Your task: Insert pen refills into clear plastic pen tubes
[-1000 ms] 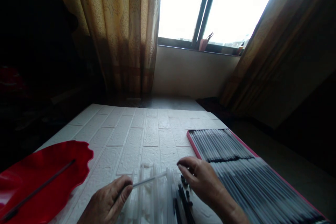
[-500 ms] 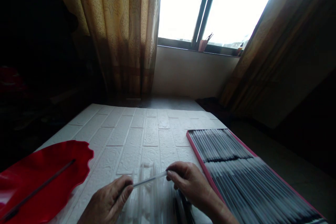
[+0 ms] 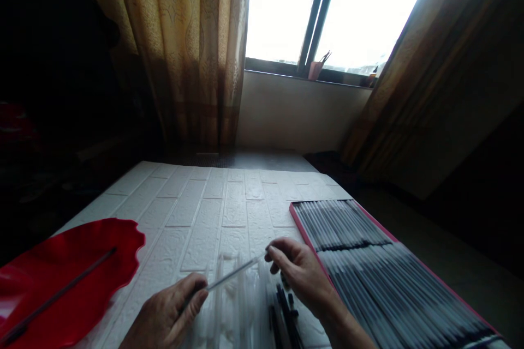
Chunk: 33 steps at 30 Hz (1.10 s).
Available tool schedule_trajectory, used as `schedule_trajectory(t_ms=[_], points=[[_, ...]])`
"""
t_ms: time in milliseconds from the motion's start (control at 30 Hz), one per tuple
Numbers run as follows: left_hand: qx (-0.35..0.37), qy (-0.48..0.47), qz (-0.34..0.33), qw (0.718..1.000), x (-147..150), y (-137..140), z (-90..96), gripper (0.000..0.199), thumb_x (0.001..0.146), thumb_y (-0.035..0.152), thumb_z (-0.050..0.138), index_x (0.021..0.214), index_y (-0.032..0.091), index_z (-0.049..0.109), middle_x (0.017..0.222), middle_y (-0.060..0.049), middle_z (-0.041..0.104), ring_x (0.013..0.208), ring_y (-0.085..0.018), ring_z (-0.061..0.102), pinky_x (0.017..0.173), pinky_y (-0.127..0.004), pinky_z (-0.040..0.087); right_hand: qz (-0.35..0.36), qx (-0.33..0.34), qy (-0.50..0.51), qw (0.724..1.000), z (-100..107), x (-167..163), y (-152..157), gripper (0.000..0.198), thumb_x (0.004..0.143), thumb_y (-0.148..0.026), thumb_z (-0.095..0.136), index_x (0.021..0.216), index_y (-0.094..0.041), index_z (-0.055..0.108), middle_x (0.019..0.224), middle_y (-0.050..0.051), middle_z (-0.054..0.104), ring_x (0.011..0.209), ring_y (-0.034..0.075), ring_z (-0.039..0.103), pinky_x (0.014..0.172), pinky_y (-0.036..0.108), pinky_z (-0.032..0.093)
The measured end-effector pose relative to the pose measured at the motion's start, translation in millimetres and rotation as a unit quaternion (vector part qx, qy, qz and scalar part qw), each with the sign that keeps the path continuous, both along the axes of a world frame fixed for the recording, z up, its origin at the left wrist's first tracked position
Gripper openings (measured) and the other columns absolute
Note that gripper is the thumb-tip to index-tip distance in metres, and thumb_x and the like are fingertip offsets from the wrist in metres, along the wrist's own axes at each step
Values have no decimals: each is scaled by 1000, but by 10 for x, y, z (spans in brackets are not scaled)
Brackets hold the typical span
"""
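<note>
Between my two hands runs a slim, pale see-through pen [image 3: 237, 274], tilted with its right end higher. My left hand [image 3: 167, 311] is closed around its lower end, which the fingers hide. At the upper end, the thumb and forefinger of my right hand [image 3: 301, 272] pinch the tip. Below the pen lie several clear plastic tubes [image 3: 229, 316], blurred, perhaps in a clear wrapper. Black caps or pen parts [image 3: 286, 316] lie under my right wrist.
To the right, a pink-red tray [image 3: 305, 229] is packed with two rows of clear pens [image 3: 393, 283]. A red scalloped dish [image 3: 102, 283] at left holds a long dark pen [image 3: 61, 292]. White brick-patterned sheeting [image 3: 235, 191] covers the table.
My right hand has moved slightly up and to the right, and more of the pen shows between the hands. My left hand has stayed almost in place.
</note>
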State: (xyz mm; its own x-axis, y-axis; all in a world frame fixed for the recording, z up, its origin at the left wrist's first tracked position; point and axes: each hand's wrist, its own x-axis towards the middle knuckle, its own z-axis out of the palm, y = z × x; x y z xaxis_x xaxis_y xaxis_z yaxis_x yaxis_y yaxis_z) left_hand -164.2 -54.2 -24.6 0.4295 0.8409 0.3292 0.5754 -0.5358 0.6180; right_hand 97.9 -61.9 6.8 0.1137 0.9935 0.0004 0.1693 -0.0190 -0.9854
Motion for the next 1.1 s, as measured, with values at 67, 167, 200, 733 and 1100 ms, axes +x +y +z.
schedule_trajectory(t_ms=[67,167,200,733,1100], points=[[-3,3,1,1000,1,7,-1,21,93,41,47,90,30,64,77,6,76,71,-14,75,63,-13,55,-61,27,38,997,-5,33,26,32,79,-48,61,81,-16,65,78,6,71,61,16,63,46,22,40],[-3,10,4,1000,6,7,11,21,93,41,47,90,30,64,78,5,76,72,-14,75,64,-14,55,-154,77,117,978,21,121,53,35,79,-52,61,86,-17,61,93,10,72,69,18,65,49,23,42],[-1,12,5,1000,8,4,16,21,93,41,47,89,30,64,79,5,77,72,-14,75,64,-14,55,-181,94,138,969,35,160,57,34,79,-51,62,86,-18,59,92,10,72,68,17,65,48,23,41],[-20,22,6,1000,-26,14,-91,23,94,44,46,91,31,64,82,5,75,76,-15,74,67,-16,54,-25,-11,-236,971,13,121,32,23,84,-34,46,71,-20,58,66,3,64,56,16,57,51,25,39],[-39,-10,10,999,12,-10,-12,22,92,46,49,86,30,64,77,6,73,72,-14,71,65,-15,52,-22,47,-320,946,52,117,3,27,90,-30,47,88,-18,71,81,7,73,75,21,67,66,28,45]])
